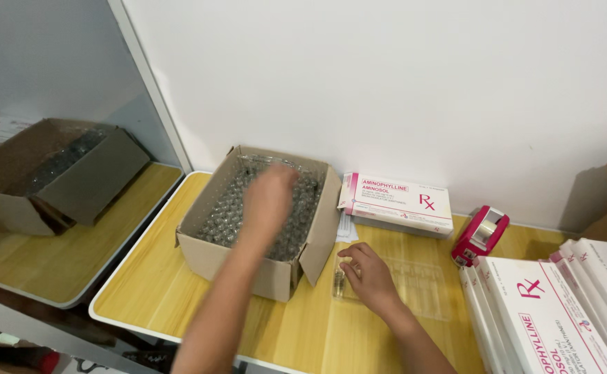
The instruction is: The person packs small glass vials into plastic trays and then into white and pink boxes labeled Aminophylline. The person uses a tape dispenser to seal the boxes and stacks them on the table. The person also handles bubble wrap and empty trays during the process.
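Reaching left hand (269,197) into cardboard box (203,260) of glass vials (224,215), grip blurred, cannot tell | right hand (369,277) fingers (350,266) pinching vial (338,282) at clear tray (421,287), 4 o'clock of box | risk: loose vial rolls off worktop (151,291), breaks.

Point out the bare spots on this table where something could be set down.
Bare wood on the table lies left of the cardboard box, and along the front edge between the forearms. Crowded: the clear tray under the right hand, the tape dispenser, the stacked cartons.
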